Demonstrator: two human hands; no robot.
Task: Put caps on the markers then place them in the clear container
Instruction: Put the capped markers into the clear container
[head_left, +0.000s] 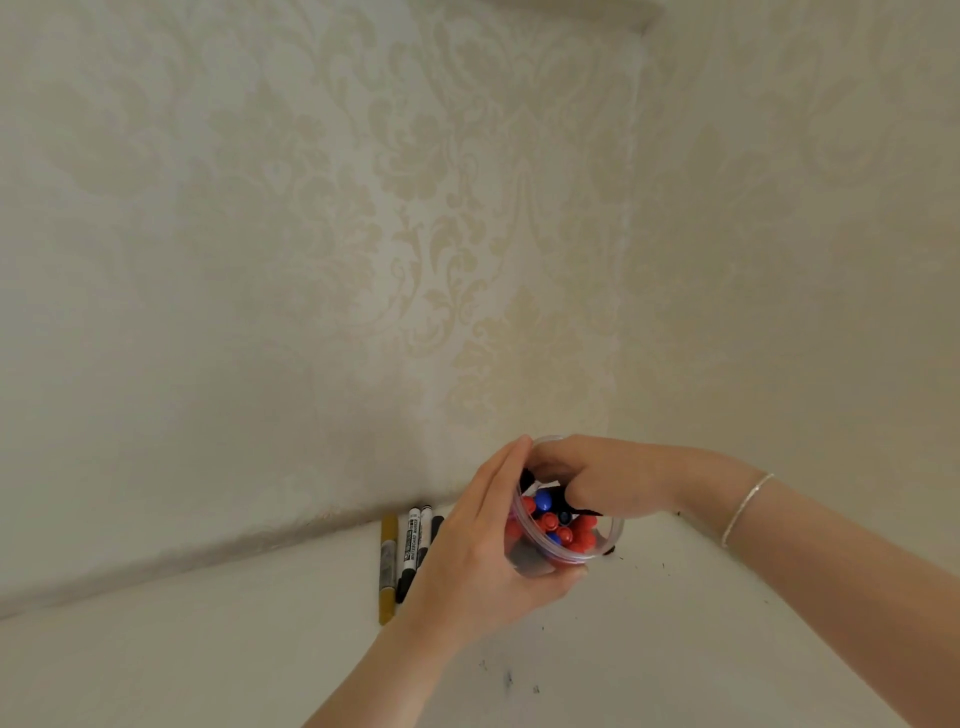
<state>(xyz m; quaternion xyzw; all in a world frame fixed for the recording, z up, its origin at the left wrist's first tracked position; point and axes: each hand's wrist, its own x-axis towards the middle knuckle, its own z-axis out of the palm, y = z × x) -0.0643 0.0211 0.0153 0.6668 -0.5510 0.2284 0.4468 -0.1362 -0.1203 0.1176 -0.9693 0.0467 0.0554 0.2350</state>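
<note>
2 hands meet at a round clear container (597, 553) of glossy red, blue and black capped markers (556, 519). Left hand (483, 545) cups its side, fingers wrapped around; right hand (608, 480) curls over the rim, fingertips gripping a black marker (584, 510). Several slim markers (410, 551) lie on the white table (208, 649) beside.
</note>
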